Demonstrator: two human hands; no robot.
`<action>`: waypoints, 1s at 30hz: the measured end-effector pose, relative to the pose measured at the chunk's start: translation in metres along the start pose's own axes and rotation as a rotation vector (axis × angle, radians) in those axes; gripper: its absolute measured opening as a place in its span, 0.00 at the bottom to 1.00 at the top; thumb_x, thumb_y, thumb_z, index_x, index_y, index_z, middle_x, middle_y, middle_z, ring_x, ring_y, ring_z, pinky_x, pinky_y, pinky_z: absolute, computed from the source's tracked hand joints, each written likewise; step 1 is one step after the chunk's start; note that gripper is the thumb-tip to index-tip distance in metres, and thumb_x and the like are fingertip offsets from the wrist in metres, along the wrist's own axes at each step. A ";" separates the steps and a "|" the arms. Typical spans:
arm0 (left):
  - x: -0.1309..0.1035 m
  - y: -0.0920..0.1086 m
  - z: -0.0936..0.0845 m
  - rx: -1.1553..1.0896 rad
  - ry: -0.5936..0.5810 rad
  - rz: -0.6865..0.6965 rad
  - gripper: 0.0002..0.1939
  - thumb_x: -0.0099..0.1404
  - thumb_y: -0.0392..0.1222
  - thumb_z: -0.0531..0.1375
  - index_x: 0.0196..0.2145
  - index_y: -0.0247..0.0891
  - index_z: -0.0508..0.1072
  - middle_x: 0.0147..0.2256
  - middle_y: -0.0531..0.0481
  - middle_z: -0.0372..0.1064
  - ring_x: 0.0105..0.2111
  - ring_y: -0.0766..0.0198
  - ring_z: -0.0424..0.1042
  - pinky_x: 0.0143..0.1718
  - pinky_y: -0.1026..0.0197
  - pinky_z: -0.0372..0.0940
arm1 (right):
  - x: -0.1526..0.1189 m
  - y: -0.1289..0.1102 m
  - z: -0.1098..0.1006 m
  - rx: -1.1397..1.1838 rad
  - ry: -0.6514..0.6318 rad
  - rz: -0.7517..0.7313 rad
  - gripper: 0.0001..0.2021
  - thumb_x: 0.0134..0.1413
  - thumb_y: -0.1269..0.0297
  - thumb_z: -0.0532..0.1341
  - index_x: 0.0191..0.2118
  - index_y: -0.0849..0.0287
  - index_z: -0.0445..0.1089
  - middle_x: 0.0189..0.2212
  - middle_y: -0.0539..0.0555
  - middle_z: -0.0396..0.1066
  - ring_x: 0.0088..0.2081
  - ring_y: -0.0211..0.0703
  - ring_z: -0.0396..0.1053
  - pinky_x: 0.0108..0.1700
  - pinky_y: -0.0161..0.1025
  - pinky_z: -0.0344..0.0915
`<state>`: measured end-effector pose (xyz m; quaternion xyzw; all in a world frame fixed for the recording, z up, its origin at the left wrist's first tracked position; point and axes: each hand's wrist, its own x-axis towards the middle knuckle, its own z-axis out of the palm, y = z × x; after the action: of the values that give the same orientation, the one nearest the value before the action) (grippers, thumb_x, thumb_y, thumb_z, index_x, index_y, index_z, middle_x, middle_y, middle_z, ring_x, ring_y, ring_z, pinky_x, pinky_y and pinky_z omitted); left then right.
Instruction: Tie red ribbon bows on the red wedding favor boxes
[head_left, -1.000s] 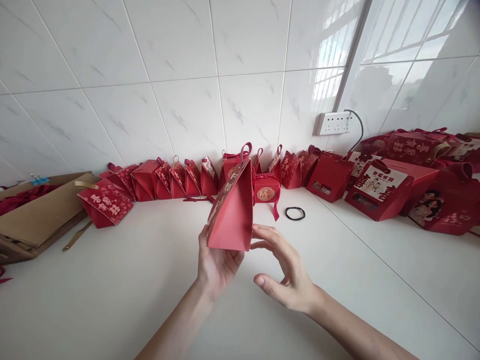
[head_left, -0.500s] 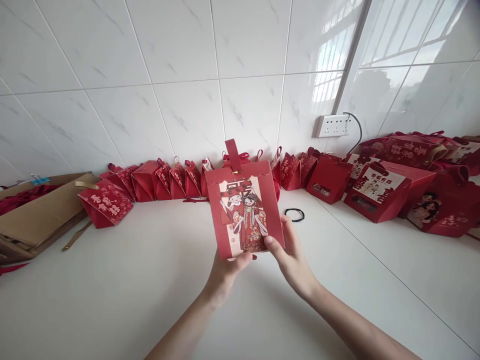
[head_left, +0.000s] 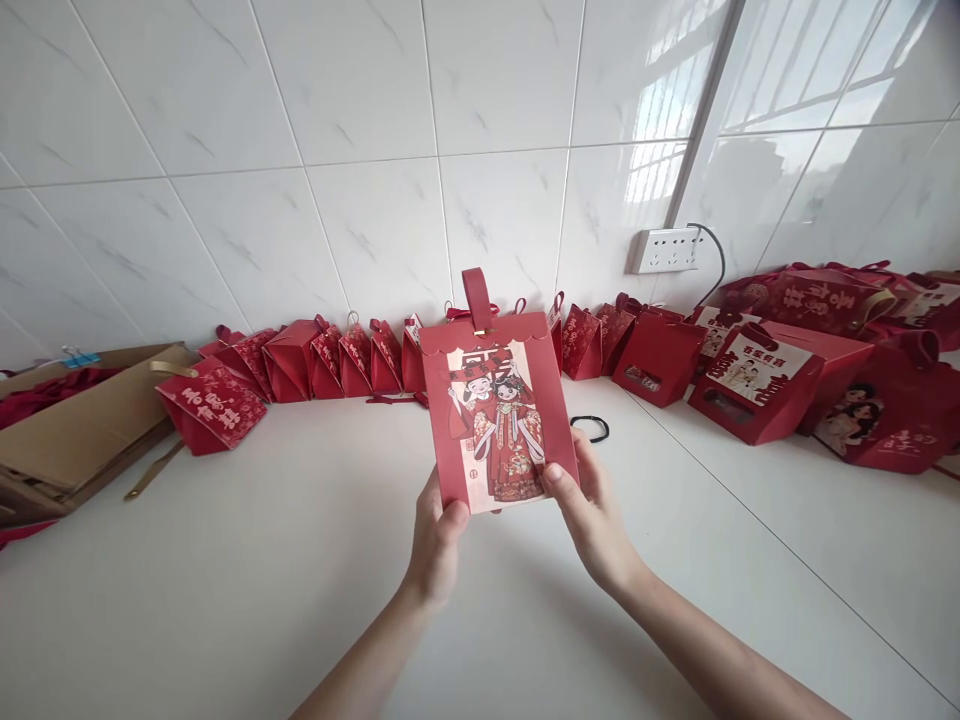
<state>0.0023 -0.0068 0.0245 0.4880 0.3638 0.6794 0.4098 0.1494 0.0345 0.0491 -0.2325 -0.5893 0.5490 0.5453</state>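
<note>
A red gift box (head_left: 506,420) with a cartoon couple on its front is held up above the white table (head_left: 300,590). A ribbon loop (head_left: 475,298) stands up from its scalloped top flap. My left hand (head_left: 437,545) grips the box's lower left corner, thumb on the front. At the lower right side my right hand (head_left: 592,510) holds it, with the thumb pressed on the printed front. The fingers behind the box are mostly hidden. Just beyond my right hand, a black loop (head_left: 591,429) lies on the table.
Several red gift boxes (head_left: 326,360) line the tiled wall. Larger red boxes (head_left: 765,380) stand at the right, below a power strip (head_left: 667,250). At the far left is a cardboard box (head_left: 90,430) with red ribbon material inside; a gold-coloured strap (head_left: 154,473) lies beside it.
The gift box has shifted slightly right and its front now faces me more squarely. My left thumb has moved from the bottom edge to the lower left corner.
</note>
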 end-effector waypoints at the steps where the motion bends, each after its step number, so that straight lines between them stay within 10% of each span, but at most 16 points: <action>1: 0.000 0.001 0.000 0.014 0.013 0.013 0.32 0.54 0.64 0.61 0.48 0.39 0.70 0.46 0.41 0.72 0.46 0.46 0.70 0.41 0.52 0.67 | 0.000 0.000 0.001 0.003 -0.003 0.004 0.16 0.55 0.48 0.59 0.45 0.51 0.63 0.47 0.54 0.69 0.46 0.48 0.68 0.41 0.43 0.70; 30: 0.000 -0.001 -0.006 0.071 -0.028 0.043 0.34 0.55 0.67 0.57 0.47 0.37 0.70 0.44 0.40 0.72 0.36 0.49 0.74 0.33 0.52 0.70 | -0.003 0.001 0.001 0.082 -0.062 -0.043 0.14 0.55 0.54 0.62 0.45 0.51 0.63 0.42 0.52 0.70 0.41 0.43 0.69 0.32 0.36 0.72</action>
<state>-0.0032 -0.0065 0.0220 0.5194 0.3713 0.6677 0.3828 0.1496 0.0315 0.0475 -0.1800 -0.5876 0.5680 0.5474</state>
